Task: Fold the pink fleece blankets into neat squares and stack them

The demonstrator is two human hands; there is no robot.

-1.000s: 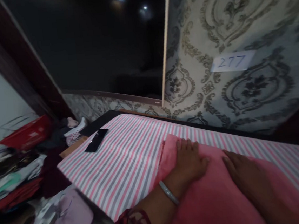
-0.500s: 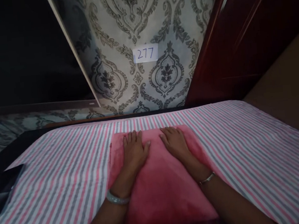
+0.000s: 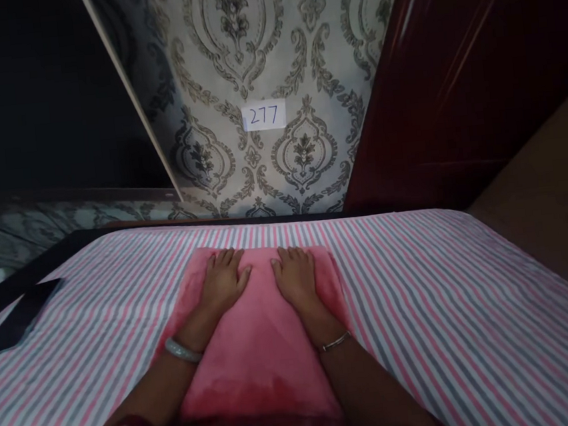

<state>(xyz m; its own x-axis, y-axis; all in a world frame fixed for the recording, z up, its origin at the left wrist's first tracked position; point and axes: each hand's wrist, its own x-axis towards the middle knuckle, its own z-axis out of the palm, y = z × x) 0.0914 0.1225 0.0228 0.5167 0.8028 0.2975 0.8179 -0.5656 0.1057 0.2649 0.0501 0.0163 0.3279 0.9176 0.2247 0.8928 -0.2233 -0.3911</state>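
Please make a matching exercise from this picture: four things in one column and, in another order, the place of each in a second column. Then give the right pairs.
1. pink cloth
2. paper label
3. dark flat object
4. left hand

a. on the patterned wall
b. flat on the pink cloth
c. at the left edge of the sheet
d. in the middle of the striped sheet

Pairs: 1-d, 2-a, 3-c, 4-b

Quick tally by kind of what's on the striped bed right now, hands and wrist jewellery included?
Pink folded cloth: 1
Hands flat on it: 2, left hand, right hand
Bangles: 2, left bangle, right bangle
Black phone: 1
Total: 6
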